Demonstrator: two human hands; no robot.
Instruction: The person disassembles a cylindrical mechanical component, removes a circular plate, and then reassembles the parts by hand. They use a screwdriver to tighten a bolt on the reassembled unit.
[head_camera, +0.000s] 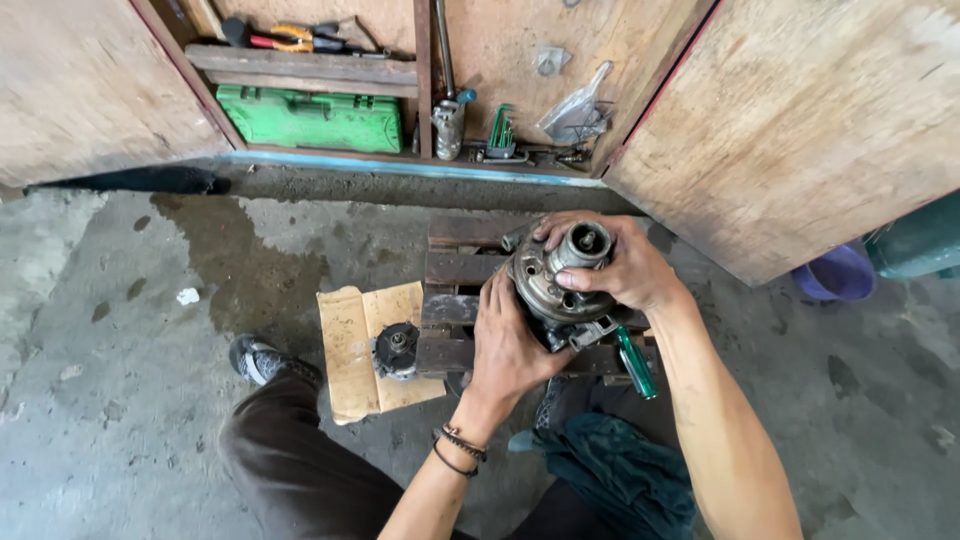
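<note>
A round, greasy metal motor part (560, 275) with a hub on top rests on a dark slatted wooden stand (455, 270). My left hand (510, 340) grips its near left side. My right hand (615, 265) wraps over its far right side, the thumb pressed on the front rim. A green-handled screwdriver (635, 363) lies on the stand just right of the part. A second smaller dark gear-like piece (397, 350) sits on a sheet of cardboard (350, 345) to the left.
An open wooden cabinet stands ahead, holding a green tool case (310, 118), pliers (295, 38) and hex keys (500, 130). A dark teal rag (620, 470) lies by my knee. A purple tub (838, 273) sits at right. The concrete floor is oil-stained.
</note>
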